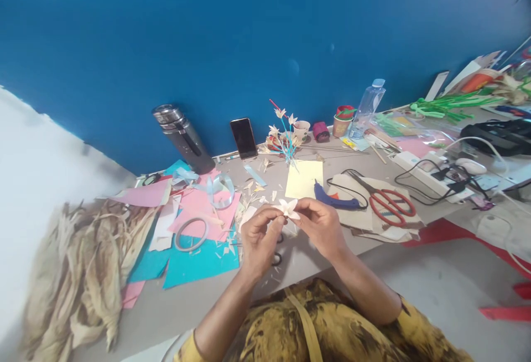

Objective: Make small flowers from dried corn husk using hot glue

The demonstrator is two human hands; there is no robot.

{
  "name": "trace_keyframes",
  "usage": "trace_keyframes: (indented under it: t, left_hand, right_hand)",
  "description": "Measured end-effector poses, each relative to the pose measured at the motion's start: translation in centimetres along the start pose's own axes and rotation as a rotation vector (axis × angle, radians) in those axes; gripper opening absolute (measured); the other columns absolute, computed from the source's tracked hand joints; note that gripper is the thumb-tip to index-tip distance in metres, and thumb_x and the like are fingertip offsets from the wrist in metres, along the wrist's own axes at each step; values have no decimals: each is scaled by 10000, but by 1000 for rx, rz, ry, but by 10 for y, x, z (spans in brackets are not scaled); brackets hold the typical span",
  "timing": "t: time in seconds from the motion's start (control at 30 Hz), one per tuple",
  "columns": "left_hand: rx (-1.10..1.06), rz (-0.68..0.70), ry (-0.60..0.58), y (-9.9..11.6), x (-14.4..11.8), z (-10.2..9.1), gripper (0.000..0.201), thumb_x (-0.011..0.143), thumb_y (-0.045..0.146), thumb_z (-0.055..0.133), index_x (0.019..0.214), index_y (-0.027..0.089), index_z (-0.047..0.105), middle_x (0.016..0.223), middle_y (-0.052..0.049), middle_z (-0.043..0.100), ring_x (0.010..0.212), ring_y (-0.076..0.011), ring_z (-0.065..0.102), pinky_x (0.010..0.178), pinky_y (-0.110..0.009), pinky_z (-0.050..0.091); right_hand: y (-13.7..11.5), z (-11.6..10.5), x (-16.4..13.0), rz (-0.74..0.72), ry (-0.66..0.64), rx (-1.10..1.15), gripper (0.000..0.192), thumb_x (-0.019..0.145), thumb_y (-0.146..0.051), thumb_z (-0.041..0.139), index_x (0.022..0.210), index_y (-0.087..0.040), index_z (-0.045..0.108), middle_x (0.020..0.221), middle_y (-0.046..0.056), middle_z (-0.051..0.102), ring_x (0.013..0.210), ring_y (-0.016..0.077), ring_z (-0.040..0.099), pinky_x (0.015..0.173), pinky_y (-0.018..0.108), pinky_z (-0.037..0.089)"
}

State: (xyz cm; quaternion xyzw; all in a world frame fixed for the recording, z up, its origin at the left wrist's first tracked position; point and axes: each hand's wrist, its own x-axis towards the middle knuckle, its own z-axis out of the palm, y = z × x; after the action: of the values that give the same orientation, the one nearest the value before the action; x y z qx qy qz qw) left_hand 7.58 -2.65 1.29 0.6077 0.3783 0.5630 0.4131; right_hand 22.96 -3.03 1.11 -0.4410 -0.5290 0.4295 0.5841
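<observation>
Both hands point(290, 229) pinch a small pale flower point(287, 207), its stem hidden

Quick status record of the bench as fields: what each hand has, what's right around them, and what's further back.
left hand: pinches the small pale flower from its left side
right hand: pinches the same flower from its right
under hands: black scissors, mostly hidden
left of hands: tape roll on pink and blue paper
right of hands: blue glue gun, red scissors
far left: dried husks
back: flask, phone, finished flowers
</observation>
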Motion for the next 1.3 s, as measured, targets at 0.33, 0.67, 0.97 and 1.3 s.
trace_keyframes:
  t: [0.33, 0.67, 0.97, 1.3]
  left_hand:
    - [-80, -30, -51, 2, 5, -5, 77, 815, 244, 747, 757, 193, 743, 816, -45, 658, 747, -161, 603, 649, -261, 483]
    - [107, 159, -57, 10, 5, -6, 90, 848, 218, 706, 776, 206, 758, 791, -61, 710, 751, -181, 643, 694, -301, 502]
    - [146, 182, -73, 18, 0, -6, 96, 845, 166, 686, 842, 216, 768, 824, -63, 714, 765, -186, 659, 717, -307, 514]
    - [153, 156, -93, 21, -1, -8, 107, 821, 134, 695, 812, 214, 765, 813, -60, 710, 757, -187, 653, 710, -302, 501]
  right_hand:
    - [1, -2, 3, 137, -63, 166, 278, 696, -406, 844, 765, -168, 718, 692, 20, 685, 586, 131, 573, 528, 232, 473]
    - [-3, -6, 3, 232, -141, 243, 336, 652, -447, 884, 746, -170, 718, 637, 16, 674, 577, 139, 600, 511, 235, 493]
    - [-6, -9, 2, 239, -173, 291, 323, 641, -410, 907, 734, -165, 718, 673, 12, 670, 566, 125, 605, 531, 233, 514]
    - [-6, -11, 1, 233, -197, 298, 312, 648, -409, 901, 746, -171, 724, 686, 21, 689, 565, 131, 608, 524, 236, 513]
